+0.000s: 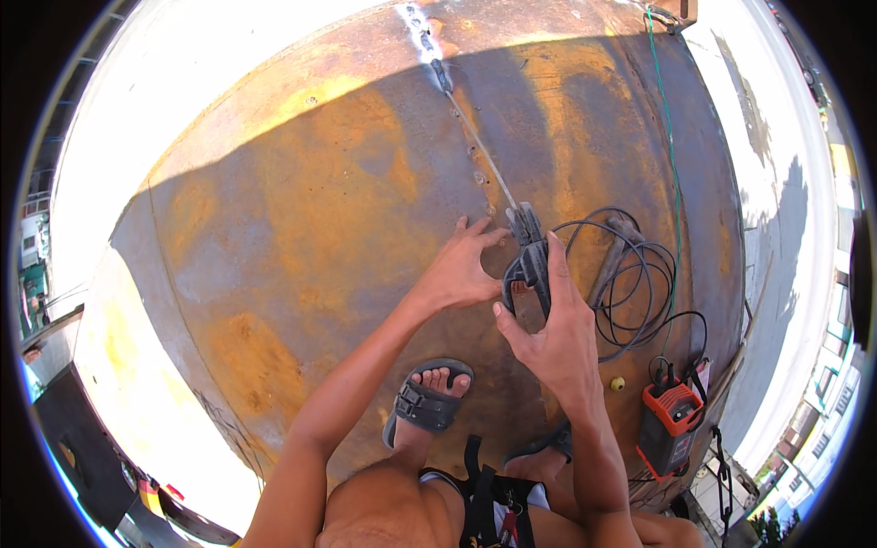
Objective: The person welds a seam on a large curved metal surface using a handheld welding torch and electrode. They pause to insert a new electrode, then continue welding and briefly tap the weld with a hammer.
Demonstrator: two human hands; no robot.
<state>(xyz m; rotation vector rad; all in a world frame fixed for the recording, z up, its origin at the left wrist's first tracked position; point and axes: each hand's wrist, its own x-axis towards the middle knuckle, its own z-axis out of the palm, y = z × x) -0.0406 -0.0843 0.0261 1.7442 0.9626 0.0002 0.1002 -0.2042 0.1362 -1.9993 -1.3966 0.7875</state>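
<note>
My right hand [559,338] is closed round the black handle of a welding electrode holder [528,263]. A long thin welding electrode [487,157] is clamped in the holder's jaws and slants away up-left. Its dark far tip is at the weld seam [422,36], where the surface looks glaringly bright. Just left of the holder is my left hand [461,267], fingers spread and pointing at the rusty steel plate [311,201]. Nothing shows in that hand; whether its fingertips touch the plate I cannot tell.
A coiled black cable [653,292] lies to the right, with a hammer-like tool [614,260] among its loops. An orange-and-black welding machine [671,425] stands at the lower right near the plate's edge. A green line [671,146] runs along the right. My sandalled foot [434,395] rests on the plate.
</note>
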